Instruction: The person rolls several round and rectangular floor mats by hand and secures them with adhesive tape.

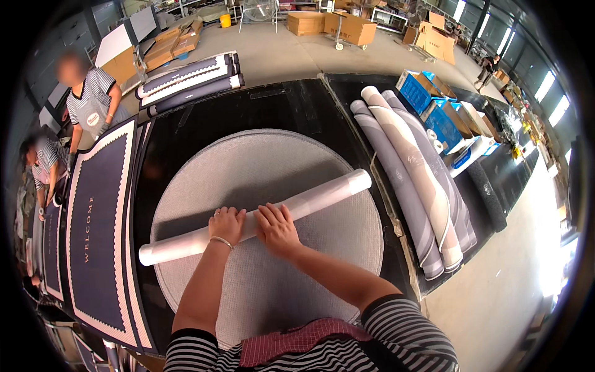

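Pale lettering (pixel 88 229) is running along a dark mat (pixel 113 186) at left, and a glossy white roll (pixel 322 197) is lying across a round grey mat (pixel 279 291) on the counter (pixel 273 105), its long axis slanting near left to far right. I'm watching the left hand (pixel 228 224) and right hand (pixel 277 230) resting side by side on its middle, fingers draped rather than clamped.

Left hand (pixel 227 225) and right hand (pixel 279 230) sit side by side near the centre of the frame, backs upward, fingers (pixel 264 218) lightly curved, unclenched. Left forearm (pixel 206 279) runs steeply from the lower edge; right forearm (pixel 341 276) slants in from lower right.
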`<state>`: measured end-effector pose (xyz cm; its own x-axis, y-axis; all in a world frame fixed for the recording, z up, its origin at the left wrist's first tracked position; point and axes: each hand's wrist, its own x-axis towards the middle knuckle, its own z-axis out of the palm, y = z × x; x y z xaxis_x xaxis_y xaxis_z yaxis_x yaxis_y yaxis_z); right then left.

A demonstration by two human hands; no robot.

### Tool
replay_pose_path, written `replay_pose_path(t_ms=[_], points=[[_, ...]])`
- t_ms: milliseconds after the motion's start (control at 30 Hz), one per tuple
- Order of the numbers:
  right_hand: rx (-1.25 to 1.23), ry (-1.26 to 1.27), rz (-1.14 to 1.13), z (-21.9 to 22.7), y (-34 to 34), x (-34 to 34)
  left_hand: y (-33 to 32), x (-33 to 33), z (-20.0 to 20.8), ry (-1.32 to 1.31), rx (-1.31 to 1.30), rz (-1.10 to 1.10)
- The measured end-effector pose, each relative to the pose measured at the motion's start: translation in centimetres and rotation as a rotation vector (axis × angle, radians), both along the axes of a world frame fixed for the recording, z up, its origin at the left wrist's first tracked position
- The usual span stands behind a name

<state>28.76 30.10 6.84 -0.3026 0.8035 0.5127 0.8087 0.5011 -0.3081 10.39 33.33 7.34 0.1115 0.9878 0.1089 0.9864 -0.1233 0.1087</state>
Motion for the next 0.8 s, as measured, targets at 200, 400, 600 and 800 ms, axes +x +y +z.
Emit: replay_pose_path(t_ms=[200, 400, 600, 800], points=[[-0.329, -0.158, -0.057, 2.0, 7.0, -0.8, 1.1, 0.1, 2.2, -0.159, 0.14, -0.037], [-0.685, -0.476, 0.058, 9.0, 10.3, -2.9, 1.8, -1.6, -0.9, 0.011, 0.238, 0.042], [0.024, -0.061, 0.055, -0.3, 10.0, -3.2, 9.1, -3.6, 3.1, 0.149, -0.148, -0.19], [-0.35, -0.311, -0.044, 2.7, 19.5, -4.8, 10.2, -4.4, 2.7, -0.021, 0.038, -0.068]])
